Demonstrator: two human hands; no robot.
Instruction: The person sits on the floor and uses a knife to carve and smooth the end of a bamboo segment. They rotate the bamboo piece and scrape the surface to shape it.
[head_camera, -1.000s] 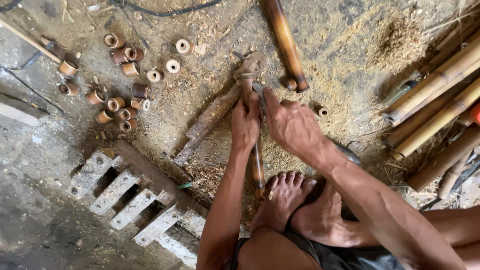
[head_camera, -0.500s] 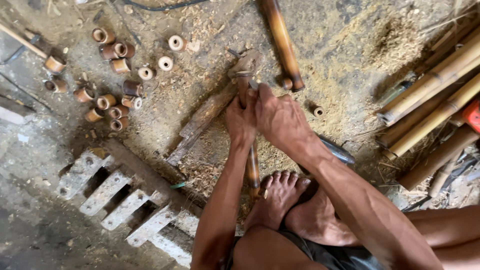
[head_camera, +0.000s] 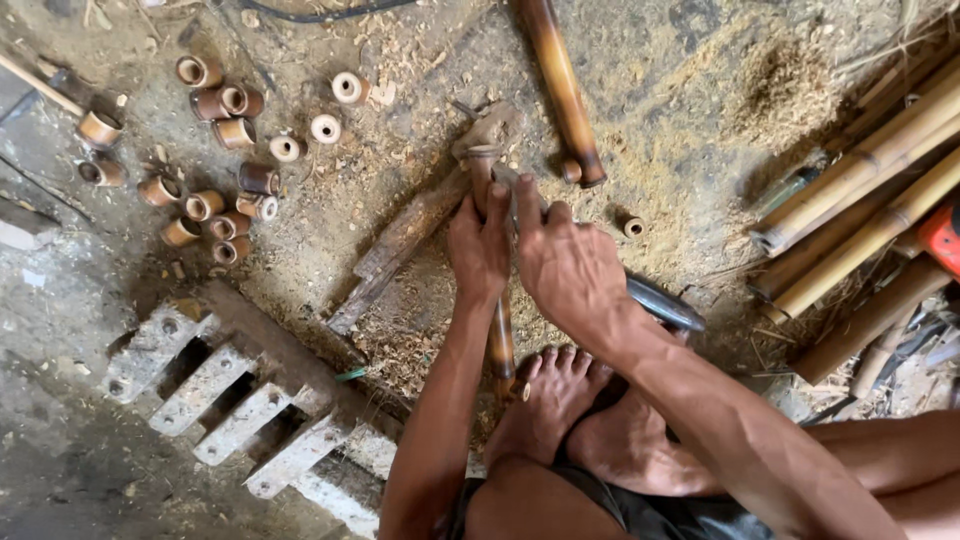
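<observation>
I sit on the dirt floor with a thin bamboo stick (head_camera: 500, 340) running from under my bare feet (head_camera: 560, 400) up onto a worn wooden block (head_camera: 400, 245). My left hand (head_camera: 480, 245) grips the stick near its far end. My right hand (head_camera: 565, 265) is closed beside it on a hand tool. A grey metal tip (head_camera: 503, 178) shows above the fingers and a dark curved part (head_camera: 665, 302) sticks out below the wrist. What kind of tool it is I cannot tell. The stick's end lies on the block's top (head_camera: 482, 150).
Several short cut bamboo rings (head_camera: 215, 200) lie at the upper left, and one small ring (head_camera: 633, 227) lies right of my hands. A thick bamboo pole (head_camera: 560, 90) lies above, a bundle of poles (head_camera: 860, 200) at right, and a slotted concrete block (head_camera: 230, 400) at lower left. Sawdust covers the ground.
Both hands have slid slightly up the stick toward the block's top and stay pressed together. The view has shifted a little; the other objects have not moved.
</observation>
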